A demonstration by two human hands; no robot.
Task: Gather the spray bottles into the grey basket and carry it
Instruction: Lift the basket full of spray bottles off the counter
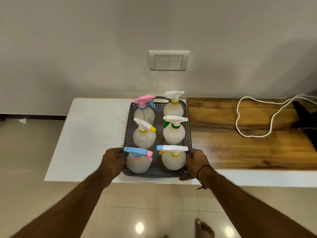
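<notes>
The grey basket (127, 127) rests on the white counter (89, 134), with several round translucent spray bottles standing upright inside in two columns. A pink-headed bottle (143, 107) and a white-headed one (174, 103) stand at the back. Nearest me are a blue-and-pink-headed bottle (137, 161) and a white-and-blue-headed one (173, 157). My left hand (112, 161) grips the basket's left rim near its front corner. My right hand (196, 163) grips the right rim, fingers curled under the front corner.
A wooden top (248, 148) adjoins the counter on the right, with a looped white cord (253, 117) and a black stand (301, 115) on it. A switch plate (169, 60) is on the wall. Tiled floor and my bare foot (204, 228) lie below.
</notes>
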